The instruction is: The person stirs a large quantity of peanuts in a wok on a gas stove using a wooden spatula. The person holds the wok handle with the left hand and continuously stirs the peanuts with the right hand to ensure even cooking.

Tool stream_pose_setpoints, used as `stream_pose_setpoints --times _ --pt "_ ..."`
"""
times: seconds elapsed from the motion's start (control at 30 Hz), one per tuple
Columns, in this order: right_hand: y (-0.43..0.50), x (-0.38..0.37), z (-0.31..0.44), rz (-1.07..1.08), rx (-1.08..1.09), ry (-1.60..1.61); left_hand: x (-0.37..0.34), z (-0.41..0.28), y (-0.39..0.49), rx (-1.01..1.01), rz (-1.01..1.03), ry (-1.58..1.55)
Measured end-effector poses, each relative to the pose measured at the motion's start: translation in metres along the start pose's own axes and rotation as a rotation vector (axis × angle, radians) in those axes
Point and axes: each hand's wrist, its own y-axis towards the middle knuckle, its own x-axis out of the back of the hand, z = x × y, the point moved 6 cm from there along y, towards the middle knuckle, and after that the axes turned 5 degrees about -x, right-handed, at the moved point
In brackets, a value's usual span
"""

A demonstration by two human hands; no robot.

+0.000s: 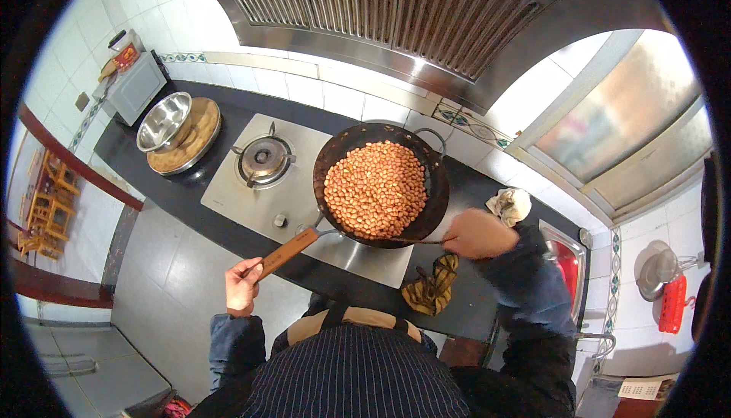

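Note:
A dark wok [437, 195] sits over the right side of the gas hob, holding a large heap of reddish-brown peanuts [374, 189]. My left hand [242, 286] grips the end of its wooden handle [290, 253], at the near left. At the wok's near right rim, my right hand [481, 234], blurred, is closed around the thin dark handle of a utensil [420, 241]. That utensil's working end is hidden among the peanuts or behind the rim, so its kind cannot be told.
Left of the wok is a bare burner [264, 157] on the steel hob [228, 198]. Beyond it, a steel bowl [164, 122] rests on a round wooden board [200, 132]. A striped cloth [433, 286] and a white cloth [509, 207] lie near my right arm. The range hood [365, 61] overhangs the back.

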Motion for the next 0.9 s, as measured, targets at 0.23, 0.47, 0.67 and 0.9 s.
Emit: stream_pose_setpoints --times 0.23,0.47,0.67,0.9 --pt "0.091 -0.055 -0.009 -0.426 -0.561 0.160 -0.001 -0.003 -0.002 -0.029 0.026 -0.005" --pt "0.048 -0.022 -0.018 -0.144 -0.188 0.009 -0.001 -0.006 -0.004 -0.041 0.008 0.002" --pt "0.065 -0.030 0.055 -0.266 -0.241 0.130 -0.003 -0.007 -0.003 -0.025 0.017 0.000" --pt "0.093 -0.054 -0.020 -0.214 -0.090 -0.360 -0.002 -0.008 -0.005 -0.021 0.003 0.033"
